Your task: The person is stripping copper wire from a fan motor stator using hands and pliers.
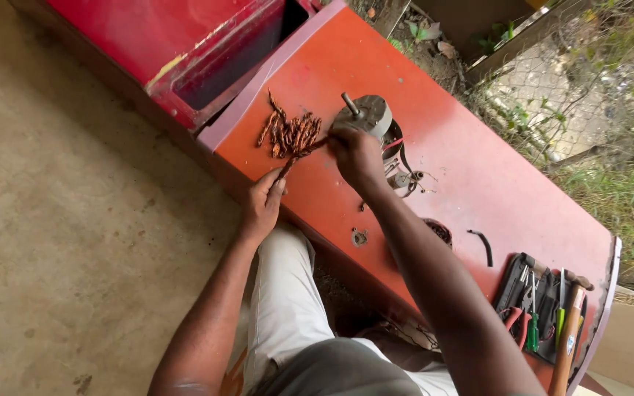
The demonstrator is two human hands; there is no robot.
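A grey round motor (367, 114) with a short shaft pointing up lies on a long red panel (471, 183). My right hand (355, 155) rests against the motor's near side, fingers closed on the end of a copper wire strand. That copper strand (296, 156) runs down to my left hand (262, 205), which pinches its lower end at the panel's near edge. A pile of twisted copper wire bundles (289, 132) lies just left of the motor.
A black tool pouch (533, 301) with screwdrivers and pliers, plus a wooden-handled hammer (568, 341), lies at the panel's right end. Small motor parts (409, 178) and a black strip (484, 246) sit mid-panel. Concrete floor (67, 220) lies left; a red open box (214, 59) stands behind.
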